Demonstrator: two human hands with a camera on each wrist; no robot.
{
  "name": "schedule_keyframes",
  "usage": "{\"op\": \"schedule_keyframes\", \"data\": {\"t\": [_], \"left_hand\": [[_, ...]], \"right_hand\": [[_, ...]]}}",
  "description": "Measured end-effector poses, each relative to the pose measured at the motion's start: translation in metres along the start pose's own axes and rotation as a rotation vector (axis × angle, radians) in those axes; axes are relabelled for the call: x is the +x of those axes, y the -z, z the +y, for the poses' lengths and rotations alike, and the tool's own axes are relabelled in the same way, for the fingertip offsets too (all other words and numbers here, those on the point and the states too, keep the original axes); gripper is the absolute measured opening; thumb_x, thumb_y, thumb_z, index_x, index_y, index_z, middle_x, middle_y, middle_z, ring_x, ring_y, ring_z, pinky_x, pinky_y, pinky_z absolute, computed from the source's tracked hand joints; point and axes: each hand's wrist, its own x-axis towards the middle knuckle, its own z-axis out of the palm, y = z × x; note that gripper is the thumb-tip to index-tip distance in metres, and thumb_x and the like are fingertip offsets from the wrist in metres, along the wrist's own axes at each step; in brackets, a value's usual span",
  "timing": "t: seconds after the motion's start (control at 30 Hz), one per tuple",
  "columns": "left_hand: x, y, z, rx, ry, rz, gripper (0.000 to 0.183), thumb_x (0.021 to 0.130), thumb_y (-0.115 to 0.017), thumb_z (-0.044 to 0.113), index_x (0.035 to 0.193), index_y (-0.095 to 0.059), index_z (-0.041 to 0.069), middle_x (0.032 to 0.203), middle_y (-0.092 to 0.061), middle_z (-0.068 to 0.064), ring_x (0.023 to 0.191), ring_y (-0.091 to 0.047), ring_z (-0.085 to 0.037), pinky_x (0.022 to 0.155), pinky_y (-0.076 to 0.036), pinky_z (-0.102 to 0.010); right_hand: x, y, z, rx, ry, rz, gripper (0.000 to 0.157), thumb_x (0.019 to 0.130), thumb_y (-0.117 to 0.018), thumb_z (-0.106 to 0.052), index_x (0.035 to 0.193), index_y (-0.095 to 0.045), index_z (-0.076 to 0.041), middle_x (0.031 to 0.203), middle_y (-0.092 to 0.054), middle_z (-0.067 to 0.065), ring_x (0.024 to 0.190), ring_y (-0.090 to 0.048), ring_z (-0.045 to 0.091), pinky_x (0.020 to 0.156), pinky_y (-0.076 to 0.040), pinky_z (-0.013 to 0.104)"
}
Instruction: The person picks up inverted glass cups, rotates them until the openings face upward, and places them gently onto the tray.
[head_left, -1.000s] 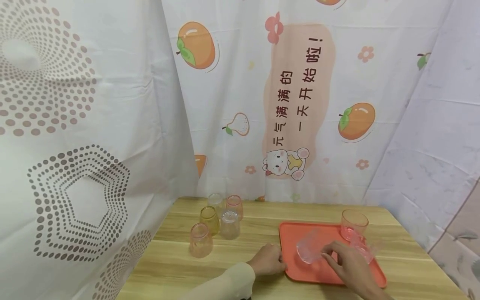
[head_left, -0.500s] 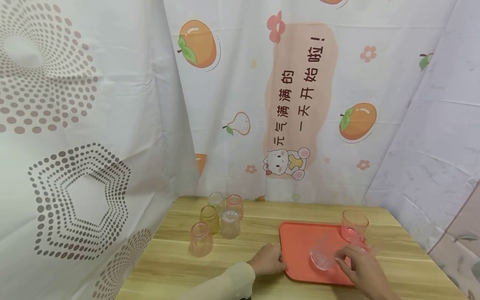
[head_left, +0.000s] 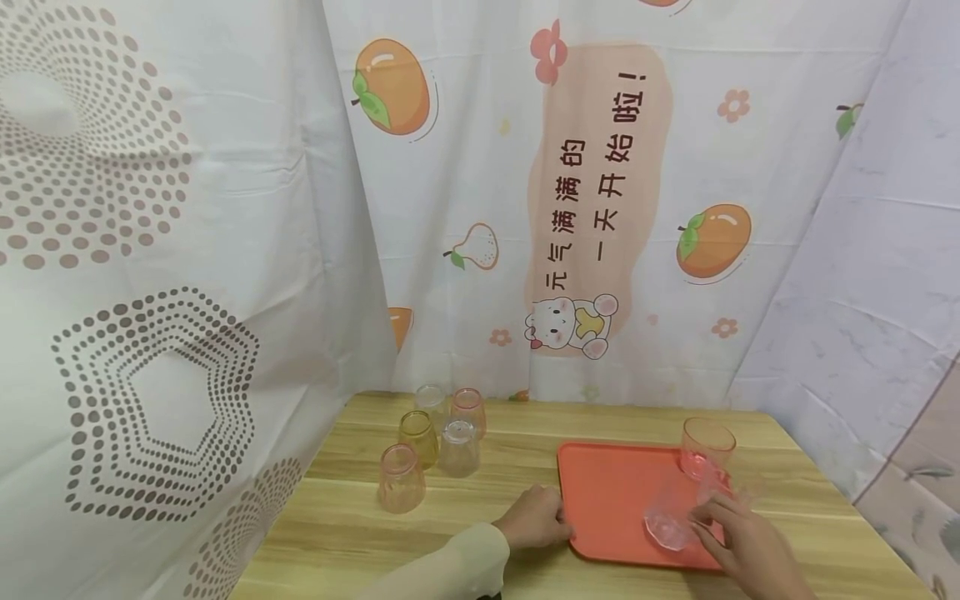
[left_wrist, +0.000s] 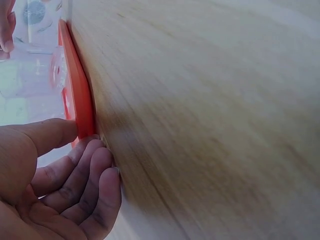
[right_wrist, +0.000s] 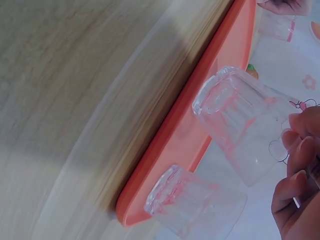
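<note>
Tray [head_left: 607,504], orange-red and flat, low on the right side of the head view, lying on the wooden desk [head_left: 517,454]. Left hand [head_left: 534,518] at the lower middle, nipping the tray's left edge: thumb [left_wrist: 57,134] over the rim, bent fingers [left_wrist: 103,162] at the outer side. Held like that most likely to stop the tray from sliding about. Right hand [head_left: 750,542] at the lower right, pinching a clear cup [right_wrist: 235,120] near its open end, bottom of the cup down toward the tray. Pinched up high, maybe so as to leave the bottom free. Cannot tell if touching the tray or just over it. Just beside it, lower in the right wrist view, another clear cup [right_wrist: 185,200], on the tray near a corner. Pink cup [head_left: 701,462] at the tray's upper right corner in the head view, bottom down. Both close to the edge, perhaps to save room in the middle. Farther left in the head view, a bunch of five cups [head_left: 418,442], pink, yellow and clear, close together on the desk, well apart from the tray, probably to be out of the way
</note>
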Motion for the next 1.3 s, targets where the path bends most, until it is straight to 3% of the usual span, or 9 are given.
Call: {"op": "schedule_keyframes", "data": {"t": [0.13,0.37,0.5,0.83,1.3], "left_hand": [[0.0,0.0,0.0,-0.004,0.0,-0.002,0.054,0.088,-0.079,0.017,0.046,-0.046,0.018,0.039,-0.032,0.014,0.035,-0.023,0.001,0.035,-0.019,-0.017],[-0.002,0.001,0.001,-0.023,0.001,-0.01,0.055,0.089,-0.079,0.015,0.046,-0.044,0.017,0.039,-0.031,0.013,0.035,-0.022,0.0,0.036,-0.018,-0.017],[-0.002,0.001,0.001,-0.019,0.0,-0.007,0.056,0.089,-0.079,0.015,0.046,-0.042,0.016,0.039,-0.029,0.013,0.035,-0.021,0.0,0.036,-0.018,-0.017],[-0.002,0.001,0.002,-0.002,0.004,-0.001,0.057,0.088,-0.08,0.016,0.046,-0.042,0.017,0.039,-0.03,0.013,0.035,-0.022,0.001,0.036,-0.018,-0.017],[-0.002,-0.001,0.001,0.017,0.012,0.011,0.058,0.088,-0.08,0.019,0.047,-0.039,0.018,0.041,-0.026,0.014,0.036,-0.021,0.001,0.037,-0.018,-0.017]], "right_hand": [[-0.001,0.003,0.001,-0.036,-0.019,-0.023,0.041,0.061,-0.092,0.0,0.085,-0.07,-0.025,0.084,-0.059,-0.02,0.062,-0.038,-0.008,0.049,-0.034,0.017],[-0.003,0.007,0.006,-0.106,0.008,-0.017,0.042,0.055,-0.093,-0.001,0.084,-0.072,-0.023,0.086,-0.065,-0.012,0.066,-0.057,0.0,0.052,-0.046,0.024],[-0.007,0.009,0.01,-0.114,0.024,-0.011,0.044,0.052,-0.093,-0.001,0.084,-0.072,-0.024,0.087,-0.064,-0.014,0.068,-0.06,0.002,0.053,-0.045,0.02],[-0.008,0.017,0.011,-0.088,-0.003,-0.077,0.037,0.056,-0.094,-0.001,0.081,-0.074,-0.02,0.086,-0.054,-0.019,0.066,-0.053,-0.003,0.051,-0.042,0.019],[-0.011,0.021,0.013,-0.102,-0.101,-0.149,0.031,0.061,-0.095,-0.01,0.079,-0.074,-0.024,0.088,-0.062,-0.015,0.071,-0.06,0.0,0.056,-0.051,0.03]]}}
